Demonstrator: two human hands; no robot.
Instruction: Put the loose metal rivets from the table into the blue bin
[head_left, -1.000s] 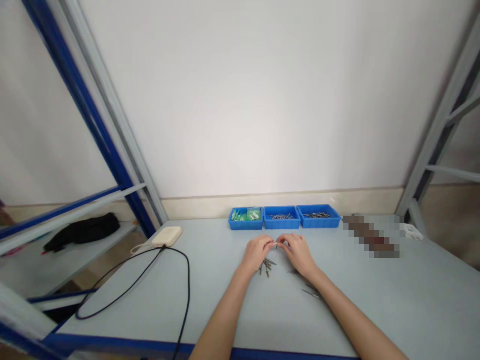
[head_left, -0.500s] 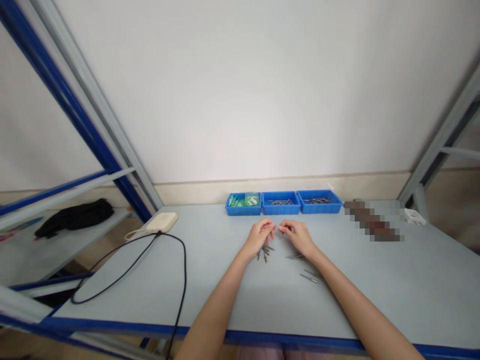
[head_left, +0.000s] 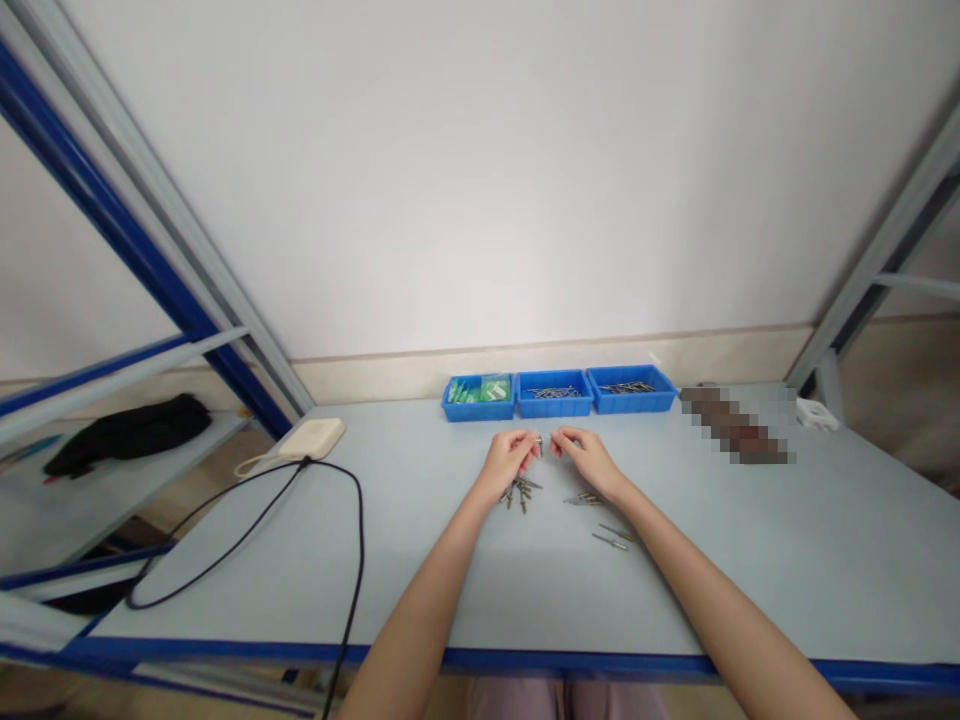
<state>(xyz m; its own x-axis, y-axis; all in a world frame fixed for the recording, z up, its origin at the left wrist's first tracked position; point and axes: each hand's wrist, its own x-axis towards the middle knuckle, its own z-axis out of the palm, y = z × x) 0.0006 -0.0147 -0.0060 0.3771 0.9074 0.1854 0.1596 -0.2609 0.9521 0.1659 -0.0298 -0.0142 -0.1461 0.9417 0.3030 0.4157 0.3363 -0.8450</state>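
My left hand (head_left: 511,458) pinches a small metal fastener (head_left: 540,446), which stands roughly upright at the fingertips. Just to its right, my right hand (head_left: 589,458) has thumb and index finger pressed together. Whatever may be in that pinch is too small to make out, and a narrow gap separates the hands. Below the left hand lies a small pile of metal fasteners with brass-coloured ends (head_left: 523,493). Several similar thin pieces (head_left: 585,498) rest under the right hand, and a few pin-like fasteners (head_left: 611,541) lie nearer the front.
At the back stand three blue bins: one with green packets (head_left: 480,410), two with thin metal pieces, middle (head_left: 555,406) and right (head_left: 634,402). A white box (head_left: 315,438) and looping black cable (head_left: 361,540) lie left. A blurred-out brown object (head_left: 739,430) and white item (head_left: 817,414) are right.
My hands have moved slightly apart, and the fastener now shows clearly in my left fingers. The whole view has shifted a little, uncovering more of the pieces below the hands.
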